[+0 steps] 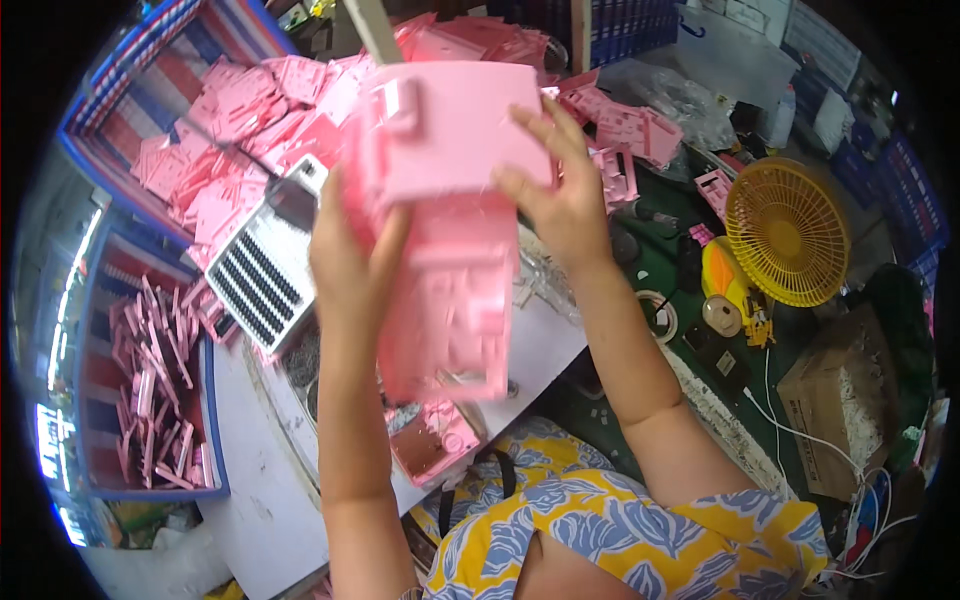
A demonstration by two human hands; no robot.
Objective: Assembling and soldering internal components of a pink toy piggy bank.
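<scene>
Hands: two, bare, both occupied. By the left hand (pixel 345 245), the left side of a pink plastic moulding (pixel 460 130) is grasped; by the right hand (pixel 565 190), the right edge of its smooth upper panel is gripped, thumb and fingers being laid on the face. The moulding is held raised over the white worktop (pixel 260 480), in front of the body. Below the panel, a pink compartmented shell (pixel 445 330) is shown; whether it is joined to the panel or merely held with it cannot be told, owing to blur.

On the worktop, near the lap: one small pink case (pixel 435 440), brown inside. Left of the left hand: one white tray (pixel 265 280), by which dark parallel rows are carried. Beyond it: a heap of flat pink pieces (pixel 240 110), part of which is contained in a striped, blue-edged bin (pixel 90 115). Lower left: a second striped bin (pixel 215 420), in which narrow pink parts (pixel 150 380) are jumbled. To the right: one yellow fan (pixel 790 235), one tape roll (pixel 655 310) and one cardboard box (pixel 830 400), beside which white cables (pixel 800 430) are strewn.
</scene>
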